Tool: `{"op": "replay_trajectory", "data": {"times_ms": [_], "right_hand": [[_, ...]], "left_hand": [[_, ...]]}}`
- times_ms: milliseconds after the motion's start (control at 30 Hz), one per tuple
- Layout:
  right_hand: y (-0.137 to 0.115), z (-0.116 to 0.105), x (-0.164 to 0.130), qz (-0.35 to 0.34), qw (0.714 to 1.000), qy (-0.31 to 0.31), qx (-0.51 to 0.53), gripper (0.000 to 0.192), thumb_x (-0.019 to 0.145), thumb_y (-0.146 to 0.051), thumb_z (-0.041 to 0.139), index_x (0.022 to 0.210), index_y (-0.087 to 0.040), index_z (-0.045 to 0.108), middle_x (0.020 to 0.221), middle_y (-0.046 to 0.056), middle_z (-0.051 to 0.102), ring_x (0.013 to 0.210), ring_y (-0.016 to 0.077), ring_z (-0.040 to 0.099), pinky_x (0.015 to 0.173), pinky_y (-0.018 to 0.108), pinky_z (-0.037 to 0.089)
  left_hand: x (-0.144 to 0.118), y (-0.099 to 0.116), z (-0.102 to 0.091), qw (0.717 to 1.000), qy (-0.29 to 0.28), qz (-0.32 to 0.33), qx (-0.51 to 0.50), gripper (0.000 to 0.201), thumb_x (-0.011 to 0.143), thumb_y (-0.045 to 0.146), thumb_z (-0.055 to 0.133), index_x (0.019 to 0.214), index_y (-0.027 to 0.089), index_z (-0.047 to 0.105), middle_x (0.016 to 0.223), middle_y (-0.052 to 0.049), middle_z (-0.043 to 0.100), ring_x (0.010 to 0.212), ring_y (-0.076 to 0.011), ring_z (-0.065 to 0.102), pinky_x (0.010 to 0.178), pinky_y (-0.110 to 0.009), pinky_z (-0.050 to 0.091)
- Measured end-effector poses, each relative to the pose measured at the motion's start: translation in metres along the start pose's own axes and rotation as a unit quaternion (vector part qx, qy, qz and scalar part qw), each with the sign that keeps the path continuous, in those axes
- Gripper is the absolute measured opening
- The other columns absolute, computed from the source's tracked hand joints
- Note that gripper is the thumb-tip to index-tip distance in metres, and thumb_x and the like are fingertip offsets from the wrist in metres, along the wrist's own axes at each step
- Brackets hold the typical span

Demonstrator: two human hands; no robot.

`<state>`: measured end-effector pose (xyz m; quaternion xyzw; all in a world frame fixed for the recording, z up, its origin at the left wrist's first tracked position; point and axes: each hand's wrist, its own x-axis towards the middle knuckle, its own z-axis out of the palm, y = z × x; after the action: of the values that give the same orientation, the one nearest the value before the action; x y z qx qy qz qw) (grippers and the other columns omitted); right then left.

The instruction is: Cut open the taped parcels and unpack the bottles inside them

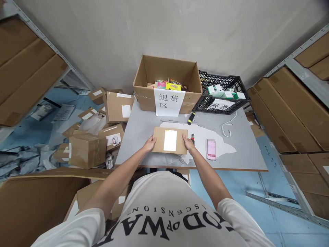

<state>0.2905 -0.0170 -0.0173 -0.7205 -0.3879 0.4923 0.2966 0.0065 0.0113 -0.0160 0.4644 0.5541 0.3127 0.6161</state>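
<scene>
A flat brown cardboard parcel (158, 139) with a white label lies on the grey table (144, 123) near its front edge. My left hand (149, 143) grips the parcel's left end and my right hand (188, 142) grips its right end. Under and to the right of the parcel lies white paper (205, 137). A pink phone (211, 149) rests on that paper just right of my right hand. A small knife (192, 138) peeks out beside my right hand.
An open cardboard box (168, 82) with a paper sign stands at the table's back, a black plastic crate (221, 92) with green-white boxes beside it. A black-yellow tool (191, 118) and white cable (227, 128) lie mid-table. Several parcels (87, 149) pile on the floor left. Shelves flank both sides.
</scene>
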Motion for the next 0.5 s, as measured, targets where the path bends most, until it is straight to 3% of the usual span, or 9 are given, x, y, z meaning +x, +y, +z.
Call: {"op": "replay_trajectory", "data": {"times_ms": [67, 133, 300, 500], "right_hand": [[-0.001, 0.002, 0.001, 0.066, 0.997, -0.028, 0.04, 0.065, 0.081, -0.069, 0.043, 0.112, -0.017, 0.064, 0.108, 0.013, 0.069, 0.095, 0.0234, 0.066, 0.081, 0.034, 0.052], [-0.002, 0.003, 0.001, 0.089, 0.991, -0.051, 0.086, 0.06, 0.082, -0.065, 0.047, 0.114, -0.016, 0.062, 0.112, 0.013, 0.067, 0.095, 0.0222, 0.066, 0.082, 0.035, 0.052], [0.004, 0.002, -0.006, 0.083, 0.981, -0.077, 0.159, 0.043, 0.079, -0.047, 0.064, 0.109, -0.017, 0.062, 0.114, 0.01, 0.067, 0.097, 0.0216, 0.066, 0.083, 0.034, 0.054], [0.012, 0.001, -0.015, 0.074, 0.979, -0.068, 0.179, 0.043, 0.077, -0.05, 0.065, 0.107, -0.018, 0.063, 0.11, 0.009, 0.069, 0.096, 0.0222, 0.066, 0.08, 0.033, 0.055]], "left_hand": [[-0.001, -0.001, -0.001, 1.0, -0.005, -0.012, 0.0, 0.058, 0.076, 0.049, 0.06, 0.125, 0.017, 0.056, 0.115, -0.011, 0.067, 0.109, -0.0266, 0.061, 0.093, -0.039, 0.048], [0.0, -0.002, -0.003, 1.0, -0.009, -0.024, -0.009, 0.06, 0.073, 0.046, 0.064, 0.125, 0.018, 0.055, 0.116, -0.011, 0.066, 0.109, -0.0272, 0.061, 0.094, -0.04, 0.047], [0.001, -0.006, -0.004, 0.996, -0.031, -0.043, -0.076, 0.066, 0.068, 0.044, 0.071, 0.128, 0.02, 0.054, 0.118, -0.011, 0.066, 0.111, -0.0275, 0.06, 0.099, -0.042, 0.044], [0.003, -0.011, 0.002, 0.993, -0.032, -0.009, -0.114, 0.076, 0.066, 0.054, 0.071, 0.131, 0.021, 0.051, 0.12, -0.01, 0.065, 0.115, -0.0276, 0.057, 0.104, -0.043, 0.04]]}}
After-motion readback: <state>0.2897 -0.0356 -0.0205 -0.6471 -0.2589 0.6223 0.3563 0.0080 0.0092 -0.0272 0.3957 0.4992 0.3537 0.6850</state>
